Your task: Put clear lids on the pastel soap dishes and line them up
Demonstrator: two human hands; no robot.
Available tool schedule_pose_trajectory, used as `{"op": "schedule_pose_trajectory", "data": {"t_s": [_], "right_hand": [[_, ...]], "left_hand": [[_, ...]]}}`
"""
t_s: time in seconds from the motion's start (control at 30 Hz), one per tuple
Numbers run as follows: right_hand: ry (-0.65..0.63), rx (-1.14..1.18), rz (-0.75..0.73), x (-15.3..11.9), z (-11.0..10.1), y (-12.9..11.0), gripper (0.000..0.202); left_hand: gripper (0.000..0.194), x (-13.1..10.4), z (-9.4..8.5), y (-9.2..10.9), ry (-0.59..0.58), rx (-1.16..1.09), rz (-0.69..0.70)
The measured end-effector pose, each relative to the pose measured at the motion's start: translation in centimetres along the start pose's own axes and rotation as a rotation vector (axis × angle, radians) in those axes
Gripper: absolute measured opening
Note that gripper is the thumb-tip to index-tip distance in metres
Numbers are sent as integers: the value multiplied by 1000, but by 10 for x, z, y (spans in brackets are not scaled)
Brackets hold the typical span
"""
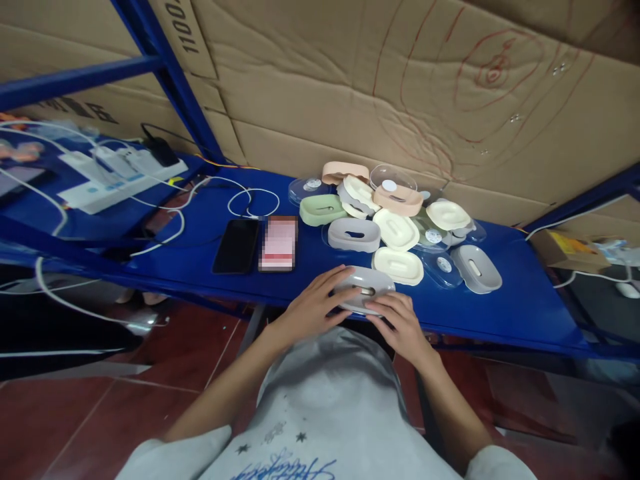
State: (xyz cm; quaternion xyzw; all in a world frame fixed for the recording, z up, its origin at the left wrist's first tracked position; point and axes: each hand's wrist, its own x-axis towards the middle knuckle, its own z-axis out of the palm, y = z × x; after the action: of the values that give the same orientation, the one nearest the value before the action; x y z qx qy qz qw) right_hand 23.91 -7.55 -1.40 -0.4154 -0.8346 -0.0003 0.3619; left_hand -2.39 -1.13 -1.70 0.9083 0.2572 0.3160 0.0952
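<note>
2 hands on 1 grey dish at the bench's edge

The dish (367,279) is at the near edge of the blue bench (505,310), in front of the person's torso. Its long axis runs left to right, roughly along that edge, and its slot faces up. Whether it touches the bench, I cannot tell.

The left hand (317,301) grips its left end, fingers laid over the rim towards the slot, thumb at the near side. The right hand (400,323) grips the right end, fingers bent together over the near corner, thumb low.

Beyond lies a cluster: 2 peach dishes (345,171), 1 green dish (321,209), at least 4 cream dishes (397,230) and 3 more grey dishes (476,269), 1 of these partly covered. At least 4 clear lids (300,193) lie among them; overlaps prevent an exact count.

Left of the cluster are 2 phones (237,247), side by side. Farther left is 1 power strip (89,198).
</note>
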Motion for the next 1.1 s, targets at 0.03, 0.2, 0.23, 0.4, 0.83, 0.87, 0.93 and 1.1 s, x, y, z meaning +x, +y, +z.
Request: {"op": "schedule_pose_trajectory", "data": {"t_s": [0.03, 0.2, 0.23, 0.4, 0.83, 0.87, 0.93, 1.1], "right_hand": [[4, 0, -8, 2, -1, 1, 33], [8, -35, 26, 0, -3, 1, 26], [-10, -35, 40, -2, -3, 1, 24], [-133, -30, 53, 1, -3, 3, 28], [55, -37, 69, -21, -38, 9, 42], [70, -51, 91, -26, -42, 9, 42], [60, -79, 111, -30, -42, 5, 43], [-113, -40, -14, -8, -21, 0, 43]], "left_hand": [[47, 0, 0, 0, 3, -7, -8], [45, 0, 0, 1, -3, -16, -23], [43, 0, 0, 1, -4, -17, -16], [33, -1, 2, -3, 3, -57, -39], [76, -6, -11, 2, 70, -216, -147], [77, -6, -10, 3, 48, -200, -138], [78, -5, -8, 3, 13, -149, -92], [54, -3, -3, 1, -16, -58, 23]]}}
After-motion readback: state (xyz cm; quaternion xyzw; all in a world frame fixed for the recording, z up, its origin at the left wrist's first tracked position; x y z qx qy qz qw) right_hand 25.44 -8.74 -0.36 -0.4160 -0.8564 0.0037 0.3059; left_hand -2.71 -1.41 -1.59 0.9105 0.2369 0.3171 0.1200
